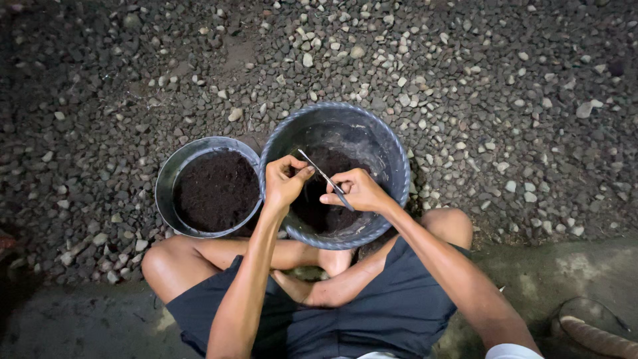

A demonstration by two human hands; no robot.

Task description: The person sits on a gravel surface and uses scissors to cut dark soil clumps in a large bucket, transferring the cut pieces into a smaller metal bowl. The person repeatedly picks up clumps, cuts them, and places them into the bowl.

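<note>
Over the large dark tub (396, 156) at frame centre, your right hand (359, 191) has its grip pinched on a thin metal blade (325, 178), and your left hand (284, 181) pinches its upper end. Two soil-filled containers touch rim to rim, the smaller pot (167, 176) left; open gravel (505, 113) surrounds both.

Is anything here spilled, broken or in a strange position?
Nothing stands out. The soil stays inside the small pot and the large basin, both upright on the gravel. The left hand and right hand hold a thin blade over the basin.
</note>
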